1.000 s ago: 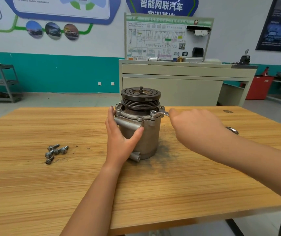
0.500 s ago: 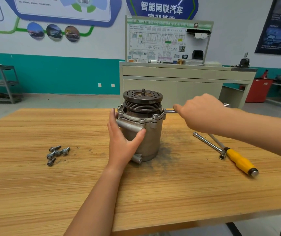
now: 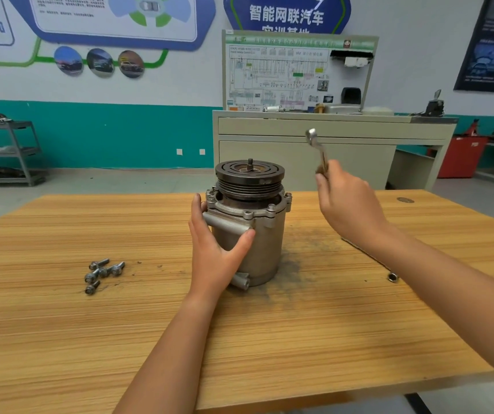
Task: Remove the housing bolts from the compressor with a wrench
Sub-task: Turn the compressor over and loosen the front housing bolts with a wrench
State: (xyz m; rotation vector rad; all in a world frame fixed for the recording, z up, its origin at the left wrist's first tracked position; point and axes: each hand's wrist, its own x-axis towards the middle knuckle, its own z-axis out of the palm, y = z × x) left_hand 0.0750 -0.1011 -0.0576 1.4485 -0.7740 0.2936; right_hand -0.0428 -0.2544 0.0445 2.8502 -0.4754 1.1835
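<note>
Wood-grain worktop [image 3: 269,339] fills the near view, with both forearms reaching in over it. Left of centre, four loose bolts [image 3: 102,271] lie in a small cluster, well apart from the compressor [image 3: 265,243], which stands upright in the middle on a dark smudge of grime. The left hand [image 3: 214,249] grips the compressor's metal body from the left, with the thumb spread across the front below the flange and the fingers round the far side. Bolt heads [image 3: 271,208] sit in the flange rim under the dark grooved pulley [image 3: 250,174]. To the right, a thin metal bar [image 3: 392,277] lies on the worktop, mostly hidden by the right forearm. The right hand [image 3: 350,204] is clenched round the wrench [image 3: 317,150], held in the air clear of the compressor with its ring end pointing up. Beyond stands a beige cabinet [image 3: 329,144]. A grey shelf rack [image 3: 6,150] at far left holds blurred dark items, and a red bin [image 3: 461,158] at far right hides its contents.
</note>
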